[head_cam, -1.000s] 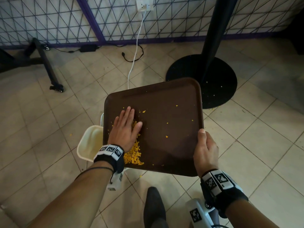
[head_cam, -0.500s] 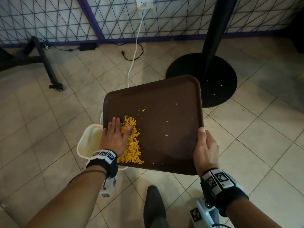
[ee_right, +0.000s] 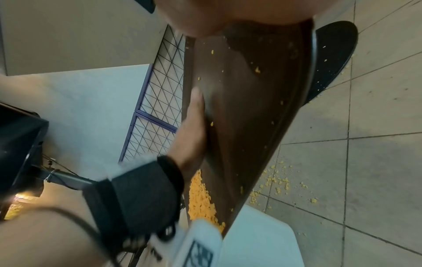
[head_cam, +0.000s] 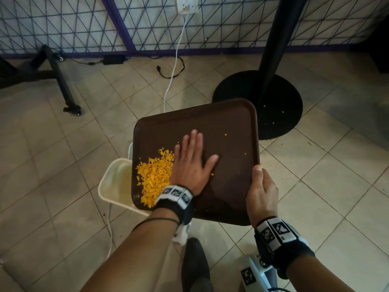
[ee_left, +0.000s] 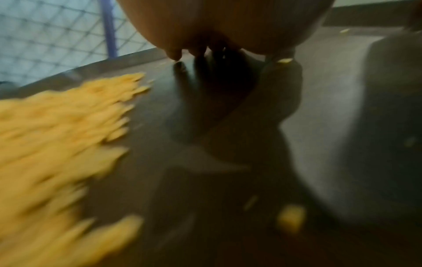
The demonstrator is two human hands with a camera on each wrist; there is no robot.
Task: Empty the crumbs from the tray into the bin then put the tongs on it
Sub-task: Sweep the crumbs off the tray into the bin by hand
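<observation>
Pressing flat, left hand (head_cam: 192,165) fingers (head_cam: 194,140) lie straight on the tray (head_cam: 231,127), beside the crumbs (head_cam: 154,175) heaped lower left, likely to sweep them off. Right hand (head_cam: 262,194) curls round the tray's right rim, holding it over the cream bin (head_cam: 114,180) at frame centre-left. Stray crumbs dot the floor (ee_right: 376,162). Tongs not in view.
</observation>
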